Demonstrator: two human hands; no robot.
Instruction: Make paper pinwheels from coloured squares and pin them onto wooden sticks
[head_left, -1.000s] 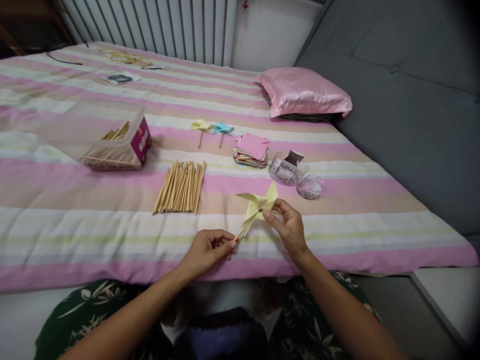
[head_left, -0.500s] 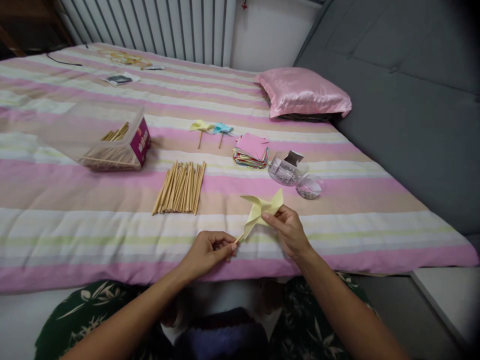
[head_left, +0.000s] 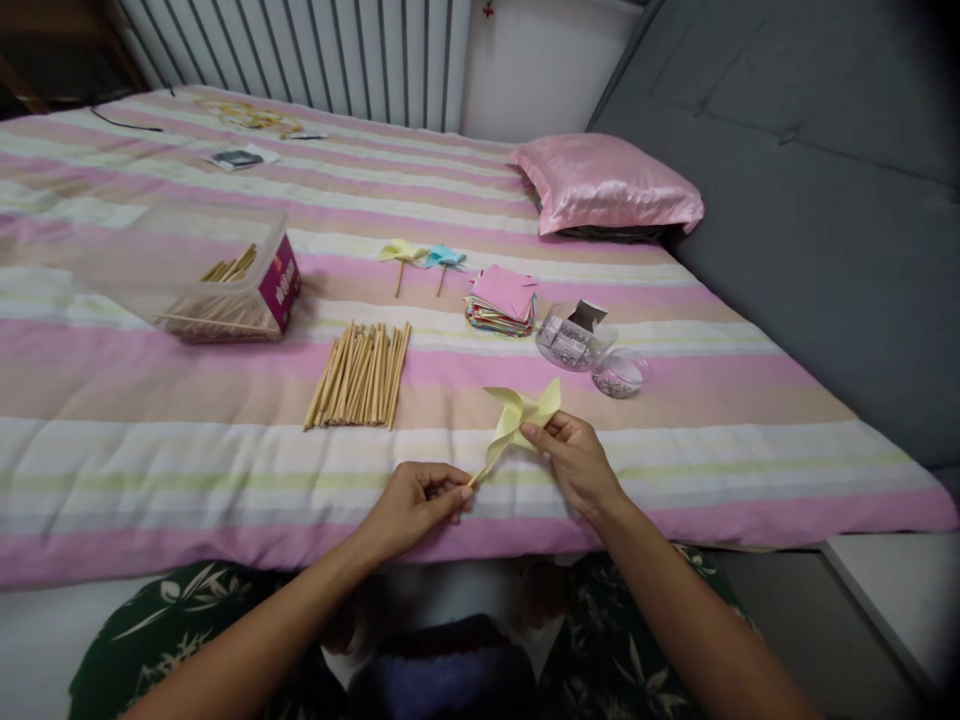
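Note:
A pale yellow paper pinwheel (head_left: pixel 512 420) on a thin wooden stick (head_left: pixel 477 476) is held just above the bed's near edge. My left hand (head_left: pixel 427 503) pinches the stick, thumb on top. With thumb and fingers closed, my right hand (head_left: pixel 574 455) grips the pinwheel at its centre and right blade; its fingertips behind the paper are hidden. To the left of the pinwheel lies a bundle of wooden sticks (head_left: pixel 360 378). Beyond it are a stack of coloured paper squares (head_left: pixel 504 298) and two clear round tubs, a larger one (head_left: pixel 566 345) and a smaller one (head_left: pixel 621 374), holding small metal pieces.
A clear plastic box (head_left: pixel 180 270) with more sticks stands at left. Two finished-looking pinwheels, one yellow (head_left: pixel 403 250) and one blue (head_left: pixel 445 257), lie mid-bed. A pink pillow (head_left: pixel 611 185) rests by the grey headboard (head_left: pixel 795 200). Yellow cord (head_left: pixel 251 116) lies at the far left.
The pinwheel's blades have shifted and turned slightly in my right hand's grip. Both hands stay almost in the same place.

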